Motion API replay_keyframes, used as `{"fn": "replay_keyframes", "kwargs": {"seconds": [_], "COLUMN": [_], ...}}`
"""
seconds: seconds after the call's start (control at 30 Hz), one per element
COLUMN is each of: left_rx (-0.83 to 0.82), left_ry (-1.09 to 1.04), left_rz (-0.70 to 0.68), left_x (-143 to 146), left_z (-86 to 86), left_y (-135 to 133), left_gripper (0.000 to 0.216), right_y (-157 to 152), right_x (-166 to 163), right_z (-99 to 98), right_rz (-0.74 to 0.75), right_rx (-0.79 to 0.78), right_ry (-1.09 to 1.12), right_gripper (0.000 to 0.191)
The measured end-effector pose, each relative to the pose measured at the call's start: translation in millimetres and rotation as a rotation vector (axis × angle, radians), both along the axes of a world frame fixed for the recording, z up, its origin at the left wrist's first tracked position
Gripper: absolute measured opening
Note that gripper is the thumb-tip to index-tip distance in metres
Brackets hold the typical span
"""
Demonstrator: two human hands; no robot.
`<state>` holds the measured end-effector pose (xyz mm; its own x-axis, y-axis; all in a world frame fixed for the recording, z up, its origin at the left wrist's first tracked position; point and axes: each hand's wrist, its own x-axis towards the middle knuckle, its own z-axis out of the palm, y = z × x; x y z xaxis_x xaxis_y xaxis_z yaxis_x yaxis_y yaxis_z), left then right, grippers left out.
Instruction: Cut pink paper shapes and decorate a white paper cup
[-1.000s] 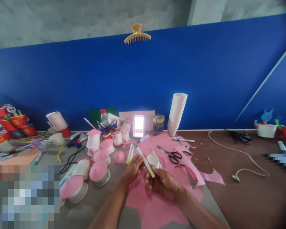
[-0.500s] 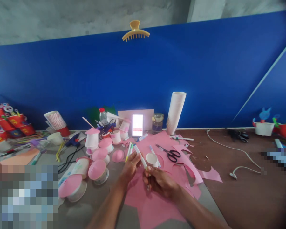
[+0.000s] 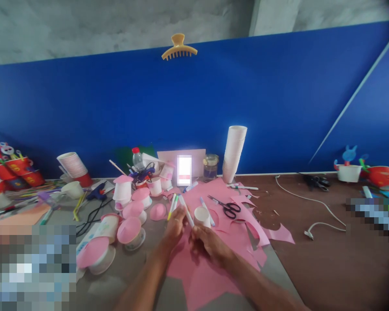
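Between my two hands is a white marker pen (image 3: pixel 186 211), slanting up and to the left above the pink paper. My left hand (image 3: pixel 175 225) is closed round its upper part, and my right hand (image 3: pixel 211 244) pinches the lower end. Just beyond my right hand stands a white paper cup (image 3: pixel 201 216). Black scissors (image 3: pixel 229 208) lie on the pink paper (image 3: pixel 207 283) further right. More markers (image 3: pixel 173 206) rest near my left fingertips, beside a small pink paper cone (image 3: pixel 157 211).
Several cups with pink paper tops (image 3: pixel 129 231) fill the left side. A tall stack of white cups (image 3: pixel 235 153) and a glass jar (image 3: pixel 210 166) stand by the blue partition (image 3: pixel 246 86). A glue gun (image 3: pixel 96 191) lies left; a white cable (image 3: pixel 307 203) runs across the right.
The whole view has shifted slightly, so things sit a little further left. Both hands still grip the marker, which now points somewhat more steeply away from me.
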<state>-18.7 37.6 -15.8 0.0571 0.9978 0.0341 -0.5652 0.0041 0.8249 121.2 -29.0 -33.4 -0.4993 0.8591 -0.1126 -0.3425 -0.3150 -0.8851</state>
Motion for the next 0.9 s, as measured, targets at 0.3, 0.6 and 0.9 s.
{"fn": "replay_keyframes", "kwargs": {"seconds": [0.3, 0.6, 0.9], "left_rx": [-0.057, 0.097, 0.087], "left_ry": [-0.335, 0.014, 0.383], "left_rz": [-0.087, -0.465, -0.850], "left_x": [-14.7, -17.3, 1.6], "left_z": [17.9, 17.9, 17.8], "left_y": [6.6, -11.0, -24.5], "left_gripper": [0.025, 0.039, 0.048], "right_y": [-16.6, 18.9, 31.6], "right_x": [-1.3, 52.5, 59.8], "right_z": [4.5, 34.7, 35.4], "right_rz": [0.334, -0.038, -0.336], "right_rx": [-0.121, 0.046, 0.057], "right_ry": [0.201, 0.327, 0.213], "right_gripper": [0.033, 0.020, 0.024]}}
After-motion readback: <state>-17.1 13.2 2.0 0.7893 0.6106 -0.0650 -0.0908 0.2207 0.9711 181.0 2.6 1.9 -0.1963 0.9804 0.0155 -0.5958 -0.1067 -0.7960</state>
